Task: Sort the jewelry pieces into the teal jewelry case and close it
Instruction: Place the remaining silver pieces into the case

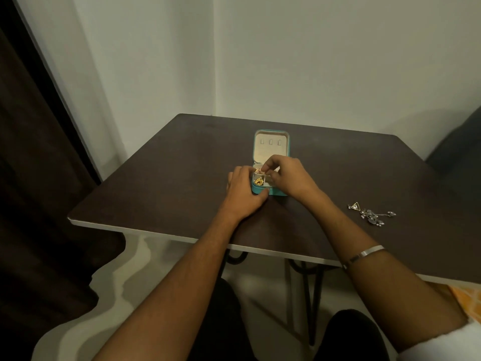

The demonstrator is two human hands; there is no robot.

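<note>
The teal jewelry case (271,136) lies open in the middle of the dark table, its cream lid tilted back. My left hand (243,190) grips the case's front left corner, thumb on the front wall. My right hand (286,174) hovers over the case and pinches a small pinkish-gold piece (259,170) above the back left compartment. A gold piece (259,181) lies in the front left compartment. A cluster of silver jewelry (372,213) sits loose on the table to the right, apart from both hands.
The dark table (169,178) stands in a corner of white walls. Its near edge runs just in front of my forearms. A dark curtain (31,178) hangs at the left, and a dark chair back (458,142) shows at the far right.
</note>
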